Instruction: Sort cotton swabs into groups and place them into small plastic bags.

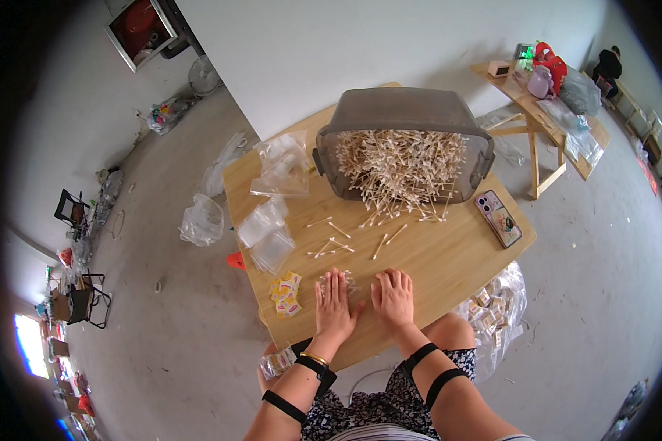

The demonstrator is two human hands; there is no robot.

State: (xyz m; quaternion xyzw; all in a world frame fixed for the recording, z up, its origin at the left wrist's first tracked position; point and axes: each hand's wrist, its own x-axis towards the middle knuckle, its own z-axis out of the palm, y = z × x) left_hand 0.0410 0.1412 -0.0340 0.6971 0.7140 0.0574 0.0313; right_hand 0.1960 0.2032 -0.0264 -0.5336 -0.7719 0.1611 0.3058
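My left hand (pixel 335 305) lies palm down near the table's front edge, fingers stretched out flat. Beneath it, a small bunch of cotton swabs (pixel 350 282) peeks out on both sides; whether a clear bag surrounds them I cannot tell. Just to the right rests my right hand (pixel 394 300), palm down on the wood, its fingers slightly bent and nothing visible in them. Beyond the hands several loose cotton swabs (pixel 334 245) are scattered. A grey translucent bin (pixel 401 106) lies on its side at the back, with a heap of cotton swabs (pixel 401 165) spilling from its mouth.
On the wooden table (pixel 426 257) are clear plastic bags (pixel 266 234), yellow-and-white paper labels (pixel 285 294) and a phone (pixel 499 219). A bag of small packs (pixel 496 312) stands on the floor at right. Another table (pixel 526 99) with a pink kettle (pixel 541 82) is behind; a person (pixel 608 66) sits farther off.
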